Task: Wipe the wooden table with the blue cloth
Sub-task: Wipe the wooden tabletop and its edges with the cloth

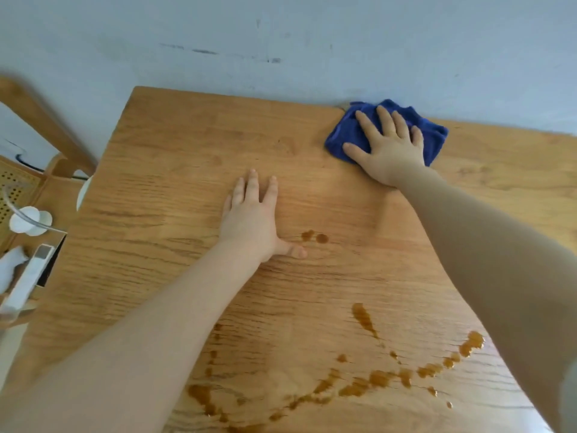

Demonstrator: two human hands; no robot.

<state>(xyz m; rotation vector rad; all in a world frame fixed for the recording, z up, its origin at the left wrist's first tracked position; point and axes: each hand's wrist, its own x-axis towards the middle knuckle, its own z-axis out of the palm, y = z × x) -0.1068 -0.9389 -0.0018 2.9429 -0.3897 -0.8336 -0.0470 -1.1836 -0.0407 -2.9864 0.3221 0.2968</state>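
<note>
Two bare hands lie flat on the wooden bench [175, 170]. Right hand [388, 148] presses palm-down on the blue cloth [346, 135], its grip spread wide with fingers splayed, grasping nothing. That cloth sits at the bench's far edge by the wall. Left hand [253, 220] rests open on bare wood, thumb just beside two small brown drops [315, 236]. More brown spill [374, 378] streaks the near side.

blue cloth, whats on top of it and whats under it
The right hand lies flat on the blue cloth, fingers spread. The cloth rests on the wooden table at its far edge. Whatever lies on the wood beneath it is hidden.
</note>
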